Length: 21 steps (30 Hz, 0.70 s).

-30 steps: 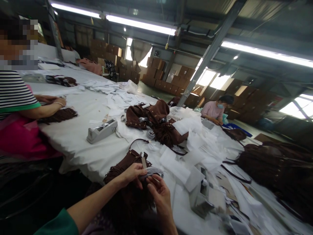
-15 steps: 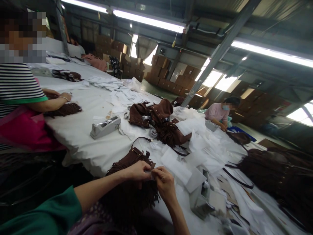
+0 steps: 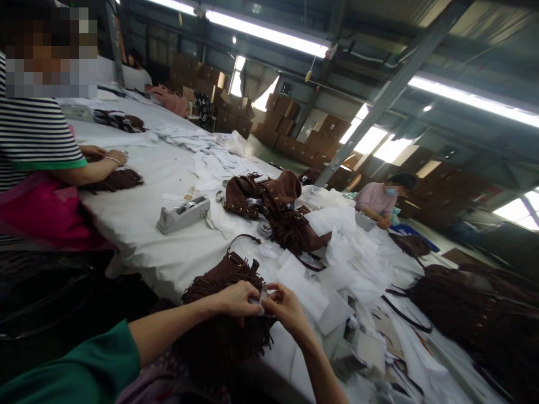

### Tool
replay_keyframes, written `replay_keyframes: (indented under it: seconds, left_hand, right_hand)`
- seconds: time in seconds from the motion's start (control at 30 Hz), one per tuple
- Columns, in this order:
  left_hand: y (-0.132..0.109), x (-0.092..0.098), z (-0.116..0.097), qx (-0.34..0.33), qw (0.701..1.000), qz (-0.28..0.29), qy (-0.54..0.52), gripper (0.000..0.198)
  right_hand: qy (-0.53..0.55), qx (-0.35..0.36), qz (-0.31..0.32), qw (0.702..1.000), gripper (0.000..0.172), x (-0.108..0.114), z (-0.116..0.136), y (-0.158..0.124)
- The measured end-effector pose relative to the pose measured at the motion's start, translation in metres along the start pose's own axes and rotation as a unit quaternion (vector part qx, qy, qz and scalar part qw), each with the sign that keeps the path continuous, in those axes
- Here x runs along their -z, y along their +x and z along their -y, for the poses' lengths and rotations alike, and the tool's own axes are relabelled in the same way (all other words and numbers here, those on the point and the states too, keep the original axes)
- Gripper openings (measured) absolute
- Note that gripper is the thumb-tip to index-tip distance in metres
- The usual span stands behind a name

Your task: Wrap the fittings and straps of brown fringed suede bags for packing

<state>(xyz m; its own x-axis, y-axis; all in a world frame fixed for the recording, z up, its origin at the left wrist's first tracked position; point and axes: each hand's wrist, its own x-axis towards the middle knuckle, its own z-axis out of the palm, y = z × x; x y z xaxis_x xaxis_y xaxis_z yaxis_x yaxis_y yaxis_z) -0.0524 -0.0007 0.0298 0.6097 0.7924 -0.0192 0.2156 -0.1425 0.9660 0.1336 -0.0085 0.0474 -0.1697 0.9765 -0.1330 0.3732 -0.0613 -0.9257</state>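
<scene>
A dark brown fringed handbag (image 3: 225,271) rests at the near table edge, its thin strap lying on the table and its fringe hanging down. Over the fringe, my left hand (image 3: 239,300) is closed, thumb and finger pinching a small pale strip (image 3: 263,297). My right hand (image 3: 283,306) pinches the same strip from the other side, fingertips almost meeting the left ones. Whether the strip is tape or paper cannot be made out. Part of the bag is hidden beneath both forearms.
A grey tape dispenser (image 3: 183,214) stands left of more brown bags (image 3: 263,196). White packing sheets (image 3: 343,255) and a second dispenser (image 3: 349,325) lie to the right, before a dark bag pile (image 3: 475,314). Co-workers sit at left (image 3: 37,134) and far right (image 3: 374,201).
My right hand has turned, its fingers lifting a little, and the pale strip between my fingertips shows more plainly. My left hand stays nearly in place. The view has shifted slightly.
</scene>
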Motion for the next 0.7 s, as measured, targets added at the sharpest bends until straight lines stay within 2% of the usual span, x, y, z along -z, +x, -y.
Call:
replay_keyframes:
  seconds: [0.07, 0.2, 0.27, 0.4, 0.5, 0.6, 0.7]
  left_hand:
    - [0.0, 0.002, -0.002, -0.003, 1.0, 0.019, 0.016, 0.019]
    - [-0.001, 0.004, -0.006, -0.013, 0.998, 0.04, 0.038, 0.022]
    - [-0.002, 0.004, -0.008, -0.017, 0.998, 0.044, 0.044, 0.022]
    - [-0.002, 0.003, -0.009, -0.014, 0.996, 0.045, 0.072, 0.019]
    - [0.0, 0.003, -0.011, -0.024, 0.993, 0.044, 0.108, 0.017]
    - [0.003, 0.005, -0.015, -0.036, 0.987, 0.045, 0.151, 0.016]
    - [0.004, 0.007, -0.019, -0.027, 0.979, 0.051, 0.194, 0.017]
  right_hand:
    - [0.023, -0.003, 0.064, 0.998, 0.041, 0.006, 0.008, 0.002]
    - [-0.031, -0.001, 0.183, 0.983, 0.016, 0.017, 0.028, 0.006]
    - [-0.08, -0.002, 0.216, 0.973, 0.013, 0.021, 0.035, 0.009]
    - [-0.197, -0.002, 0.238, 0.951, 0.014, 0.022, 0.044, 0.014]
    - [-0.281, 0.019, 0.219, 0.934, 0.007, 0.022, 0.048, 0.019]
    - [-0.319, 0.039, 0.201, 0.925, 0.003, 0.022, 0.053, 0.023]
    - [-0.354, 0.058, 0.21, 0.909, 0.002, 0.02, 0.057, 0.025]
